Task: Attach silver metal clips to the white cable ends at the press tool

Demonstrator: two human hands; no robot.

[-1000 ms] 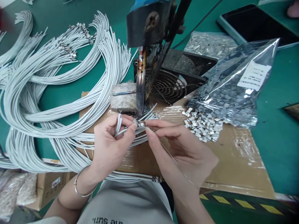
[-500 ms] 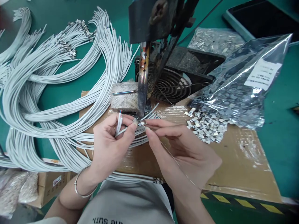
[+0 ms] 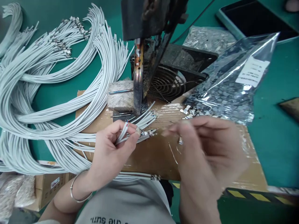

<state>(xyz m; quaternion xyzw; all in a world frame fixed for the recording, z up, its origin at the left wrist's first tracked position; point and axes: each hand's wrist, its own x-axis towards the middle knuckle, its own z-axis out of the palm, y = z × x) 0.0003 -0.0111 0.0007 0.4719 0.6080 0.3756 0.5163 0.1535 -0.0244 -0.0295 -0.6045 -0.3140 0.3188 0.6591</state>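
Observation:
My left hand point(image 3: 112, 152) is closed, with thumb and fingers pinched on white cables point(image 3: 123, 131) whose stripped ends show coloured cores. Just past those fingertips, small metal connectors point(image 3: 147, 133) sit at cable ends over the cardboard. My right hand point(image 3: 210, 155) is apart from the cables, near the loose metal connectors point(image 3: 187, 110). Motion smears its fingers, so whether they hold anything is unclear. A thin bright wire point(image 3: 173, 152) shows below its fingertips. Above and between the hands, a soldering iron point(image 3: 138, 77) points down from a black holder.
Large bundles of white cable point(image 3: 93, 115) fill the left. A wrapped block point(image 3: 120, 93) stands beside the iron, a black fan point(image 3: 168, 82) behind it. To the right lie a clear bag of metal parts point(image 3: 224, 96) and a tablet-like device point(image 3: 257, 20). Cardboard point(image 3: 154, 158) covers the near table.
My right hand has pulled away from the cable ends to the right, toward the loose connectors. My left hand keeps its pinch on the cables, slightly lower beside the iron tip.

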